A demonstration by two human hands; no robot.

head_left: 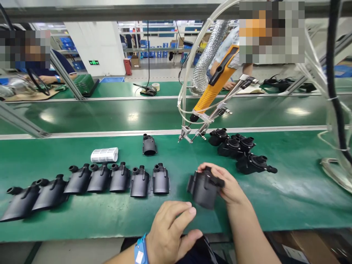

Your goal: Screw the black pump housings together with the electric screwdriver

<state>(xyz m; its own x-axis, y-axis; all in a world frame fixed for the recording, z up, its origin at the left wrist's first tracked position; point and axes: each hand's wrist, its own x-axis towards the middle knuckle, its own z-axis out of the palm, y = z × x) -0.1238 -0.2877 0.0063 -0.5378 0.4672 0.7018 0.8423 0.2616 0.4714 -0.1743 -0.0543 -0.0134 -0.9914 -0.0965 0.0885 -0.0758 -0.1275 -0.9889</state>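
Observation:
My right hand (225, 185) grips a black plastic pump housing (202, 189) just above the green mat (288, 190), near the table's front edge. My left hand (170, 231) hovers below it, fingers curled with thumb and forefinger close together; whether anything small is pinched there I cannot tell. A blue wrist strap (141, 250) circles my left wrist. Left of the held part lies a row of several identical black housings (110, 179).
A yellow electric screwdriver (217, 82) hangs on hoses above the mat. Several black pump parts (239, 150) are heaped at right. A white label roll (104, 155) and a lone housing (149, 145) lie behind the row. Two other people work across the conveyor.

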